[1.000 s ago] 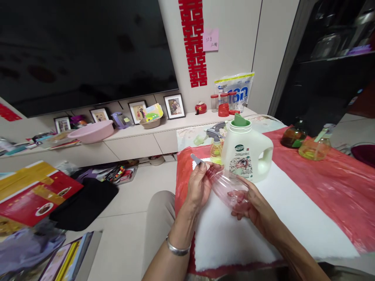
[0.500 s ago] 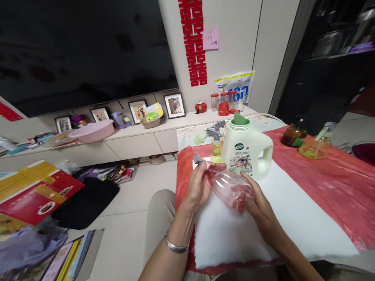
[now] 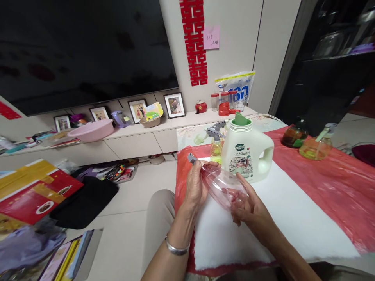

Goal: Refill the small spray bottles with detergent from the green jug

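A clear pink spray bottle lies tilted between my two hands, above a white cloth. My left hand is closed round its neck end, where a grey spray head pokes out past the thumb. The fingers of my right hand grip the bottle's base. Just beyond stands a pale green detergent jug, its mouth uncapped and a green spout showing. Left of the jug is a small spray bottle with yellow liquid, topped by a grey trigger.
Red plastic sheeting covers the table. At its right rear stand a brown bottle and a yellowish spray bottle. A pink basin rests on the long cabinet. Left on the floor side are a red and yellow carton and a black bag.
The pink bottle has turned a little and moved slightly left in my hands. My right fingers have shifted their hold on its base. The jug and other bottles stay put.
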The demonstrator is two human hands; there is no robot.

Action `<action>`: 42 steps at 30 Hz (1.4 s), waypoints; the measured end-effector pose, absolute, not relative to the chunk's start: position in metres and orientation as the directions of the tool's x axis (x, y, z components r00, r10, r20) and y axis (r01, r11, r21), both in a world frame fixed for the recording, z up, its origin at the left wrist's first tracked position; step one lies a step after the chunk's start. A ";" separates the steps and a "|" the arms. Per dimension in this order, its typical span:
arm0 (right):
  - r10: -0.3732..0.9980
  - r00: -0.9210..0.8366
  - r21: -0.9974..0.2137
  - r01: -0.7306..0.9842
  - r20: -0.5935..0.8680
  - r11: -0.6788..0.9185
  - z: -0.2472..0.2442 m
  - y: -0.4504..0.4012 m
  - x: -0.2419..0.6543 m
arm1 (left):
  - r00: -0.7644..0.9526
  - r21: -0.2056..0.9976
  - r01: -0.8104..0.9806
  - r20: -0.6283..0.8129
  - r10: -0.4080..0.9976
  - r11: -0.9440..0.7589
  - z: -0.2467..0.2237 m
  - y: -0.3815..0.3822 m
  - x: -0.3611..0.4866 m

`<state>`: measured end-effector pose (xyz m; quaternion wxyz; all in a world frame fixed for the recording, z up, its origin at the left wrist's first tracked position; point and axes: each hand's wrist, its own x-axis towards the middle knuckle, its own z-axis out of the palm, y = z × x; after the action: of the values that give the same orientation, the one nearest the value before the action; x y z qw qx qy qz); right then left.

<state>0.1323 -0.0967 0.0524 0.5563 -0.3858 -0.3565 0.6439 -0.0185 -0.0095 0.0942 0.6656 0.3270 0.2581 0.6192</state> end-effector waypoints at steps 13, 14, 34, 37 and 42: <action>0.977 -0.028 -0.865 -0.460 -0.212 -0.201 0.044 -0.087 0.139 | 0.065 0.800 -0.590 0.182 0.981 -0.110 0.093 -0.016 -0.013; 0.985 0.035 -0.901 -0.412 -0.166 -0.138 0.043 -0.088 0.138 | 0.042 0.801 -0.589 0.166 0.985 -0.110 0.091 -0.015 -0.013; 0.999 -0.034 -0.972 -0.235 -0.009 -0.017 0.044 -0.091 0.146 | 0.040 0.810 -0.580 0.134 0.990 -0.087 0.091 -0.018 -0.011; 0.998 -0.060 -0.956 -0.293 0.031 0.012 0.038 -0.089 0.150 | 0.105 0.805 -0.593 0.117 0.988 -0.032 0.094 -0.021 -0.013; 0.979 -0.202 -0.873 -0.475 -0.015 -0.112 0.026 -0.082 0.153 | 0.134 0.811 -0.585 0.124 0.983 -0.023 0.102 -0.026 -0.013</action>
<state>0.1528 -0.0823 0.0264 0.5418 -0.3248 -0.3880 0.6711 -0.0131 -0.0257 0.1023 0.6486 0.3824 0.2606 0.6043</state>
